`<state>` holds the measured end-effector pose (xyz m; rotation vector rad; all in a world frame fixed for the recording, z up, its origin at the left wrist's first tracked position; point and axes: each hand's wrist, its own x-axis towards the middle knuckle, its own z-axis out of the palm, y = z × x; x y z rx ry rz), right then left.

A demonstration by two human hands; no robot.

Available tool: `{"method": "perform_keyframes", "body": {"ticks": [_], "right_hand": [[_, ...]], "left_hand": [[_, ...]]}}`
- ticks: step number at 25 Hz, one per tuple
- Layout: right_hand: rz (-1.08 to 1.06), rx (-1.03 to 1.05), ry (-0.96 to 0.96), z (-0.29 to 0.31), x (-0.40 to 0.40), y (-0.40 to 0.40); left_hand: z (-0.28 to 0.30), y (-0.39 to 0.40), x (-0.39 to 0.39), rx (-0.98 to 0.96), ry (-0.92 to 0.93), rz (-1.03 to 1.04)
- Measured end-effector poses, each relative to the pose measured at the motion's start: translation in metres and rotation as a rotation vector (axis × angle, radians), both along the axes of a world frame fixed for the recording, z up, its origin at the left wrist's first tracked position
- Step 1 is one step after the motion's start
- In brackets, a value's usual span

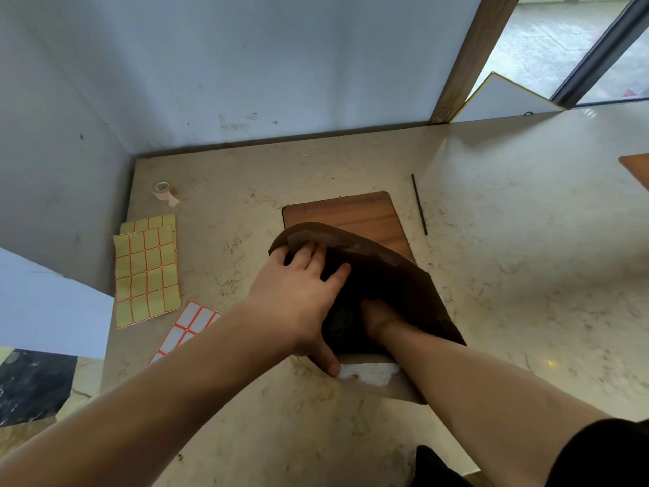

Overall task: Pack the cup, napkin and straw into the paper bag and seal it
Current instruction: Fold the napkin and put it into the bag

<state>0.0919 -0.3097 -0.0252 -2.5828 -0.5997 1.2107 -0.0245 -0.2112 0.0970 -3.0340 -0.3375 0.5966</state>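
A brown paper bag (393,275) stands open on the counter, its mouth towards me. My left hand (298,297) grips the bag's left rim, fingers hooked over the far edge and thumb down at the near edge. My right hand (377,316) reaches deep inside the bag, and its fingers are lost in the dark. A dark round shape (339,321), possibly the cup's lid, shows inside beside that hand. The white napkin (370,373) lies at the bag's near edge, next to my left thumb. The thin black straw (419,205) lies on the counter to the right.
A wooden board (351,214) lies under the bag's far side. A tape roll (162,188), yellow label sheets (147,275) and white label sheets (191,326) sit at the left. White panels wall in the back and left. Another board (637,170) pokes in at the right edge.
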Motion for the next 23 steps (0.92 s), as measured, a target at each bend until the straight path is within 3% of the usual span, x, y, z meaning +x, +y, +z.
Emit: {"method": "perform_keyframes", "body": {"ticks": [2,10,16,23], "right_hand": [[0.001,0.018,0.038,0.002,0.000,0.001],[0.387,-0.137,0.077,0.023,0.009,0.001],[0.547,-0.182,-0.011,0.050,0.007,0.003],[0.849,-0.076,-0.545,0.135,0.016,-0.030]], "left_hand": [[0.000,0.000,0.000,0.000,0.000,0.002],[0.000,0.000,0.001,-0.010,-0.014,-0.003],[0.001,0.000,-0.002,-0.004,-0.022,-0.015],[0.001,0.006,-0.006,-0.014,-0.034,-0.032]]}}
